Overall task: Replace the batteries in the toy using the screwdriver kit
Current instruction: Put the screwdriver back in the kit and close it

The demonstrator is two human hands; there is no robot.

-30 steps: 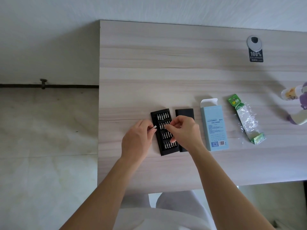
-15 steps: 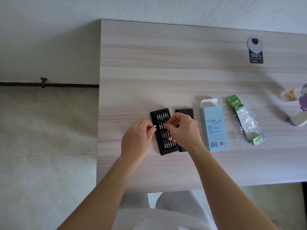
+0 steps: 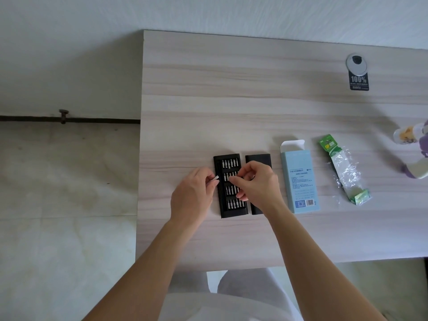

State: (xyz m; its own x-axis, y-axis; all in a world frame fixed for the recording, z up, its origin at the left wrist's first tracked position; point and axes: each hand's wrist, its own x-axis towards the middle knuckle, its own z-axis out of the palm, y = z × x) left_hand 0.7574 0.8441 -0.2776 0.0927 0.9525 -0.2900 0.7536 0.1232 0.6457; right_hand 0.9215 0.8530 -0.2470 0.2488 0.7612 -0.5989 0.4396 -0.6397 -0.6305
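A black bit tray [image 3: 222,206] with rows of silver bits lies on the wooden table [image 3: 231,100]. Its black sleeve [image 3: 258,157] lies just to the right. My left hand [image 3: 192,196] sits left of the tray and grips the silver screwdriver handle [image 3: 215,177], whose end pokes out between the fingers. My right hand [image 3: 257,184] hovers over the tray's middle rows, thumb and forefinger pinched at a bit there. The toy [image 3: 414,154], white and purple, lies at the right edge, partly cut off.
A light blue carton [image 3: 301,179] with its flap open lies right of the sleeve. Beyond it is a green battery blister pack [image 3: 342,167], torn open. A cable grommet with a black sticker [image 3: 357,72] is at the far right. The table's left edge drops to the floor.
My right hand's fingertips have shifted slightly over the middle rows of bits. The left hand holds still with the handle.
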